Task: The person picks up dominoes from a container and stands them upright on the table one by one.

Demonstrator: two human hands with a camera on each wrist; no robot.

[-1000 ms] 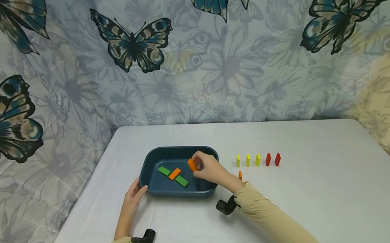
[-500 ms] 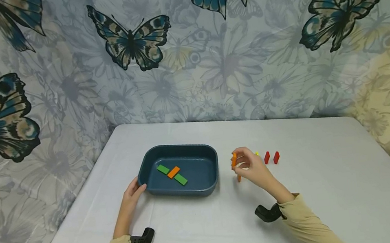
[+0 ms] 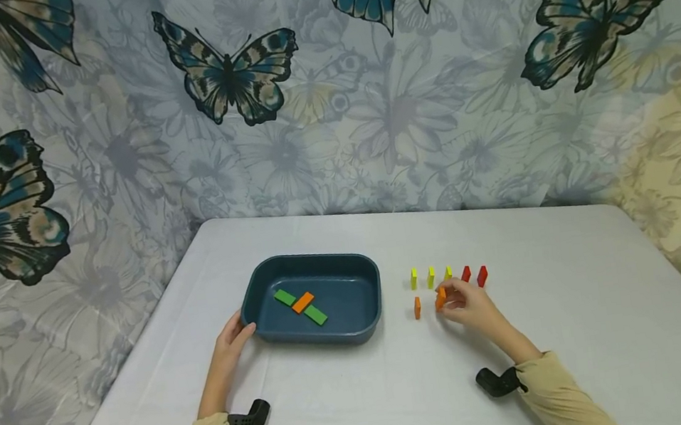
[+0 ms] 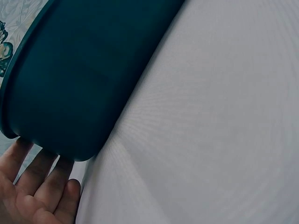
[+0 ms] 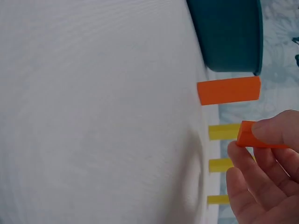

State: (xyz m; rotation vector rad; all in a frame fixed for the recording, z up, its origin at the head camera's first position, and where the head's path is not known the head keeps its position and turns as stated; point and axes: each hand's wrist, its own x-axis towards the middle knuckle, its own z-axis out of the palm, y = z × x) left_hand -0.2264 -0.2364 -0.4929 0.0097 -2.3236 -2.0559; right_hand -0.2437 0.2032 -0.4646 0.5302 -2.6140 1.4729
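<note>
My right hand (image 3: 470, 304) pinches an orange block (image 5: 247, 134) between thumb and fingers, holding it upright just above the table. To its left, another orange block (image 3: 417, 308) stands on end. Behind them, three yellow blocks (image 3: 431, 277) and two red blocks (image 3: 482, 275) stand in a row; the hand partly covers some of these. My left hand (image 3: 231, 340) rests its fairly straight fingers against the left end of a dark blue rectangular dish (image 3: 314, 336). Inside the dish, two green blocks (image 3: 316, 315) and an orange block (image 3: 303, 303) lie flat.
A white cloth covers the table (image 3: 353, 405). Behind it hangs a butterfly-patterned fabric backdrop (image 3: 368, 130), which also runs along the left side. Each wrist wears a black camera mount (image 3: 498, 382).
Carrying the orange block, my right hand has moved out of the dish, passed over the standing orange block and come down to its right. The left hand has stayed at the dish.
</note>
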